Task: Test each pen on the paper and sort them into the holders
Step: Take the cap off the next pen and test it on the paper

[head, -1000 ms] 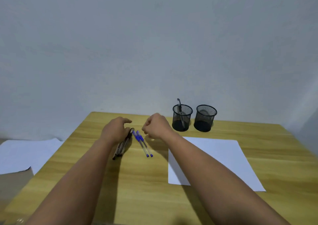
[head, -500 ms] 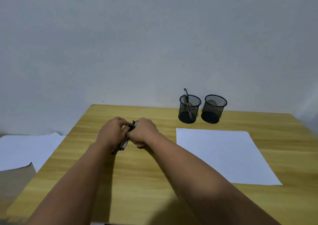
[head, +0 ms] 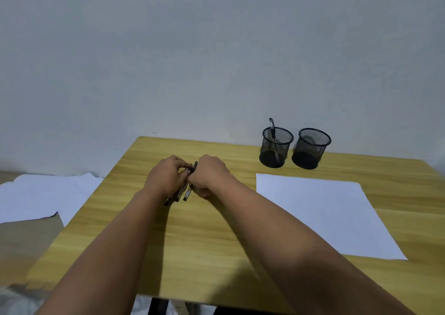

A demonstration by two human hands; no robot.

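Wooden table (head: 216, 254) against a plain grey wall: at its middle, the left hand (head: 166, 179) and the right hand (head: 210, 177) meet, fingers of both curled around a bundle of pens (head: 184, 190) whose ends jut out toward the near left below the knuckles. To the right lies a white sheet of paper (head: 322, 216); beyond its far edge stand two black mesh holders side by side, the left holder (head: 275, 147) containing one upright pen (head: 272, 128), the right holder (head: 311, 148) just beside it. Loose white sheets (head: 41, 196) lie off the table's left edge.
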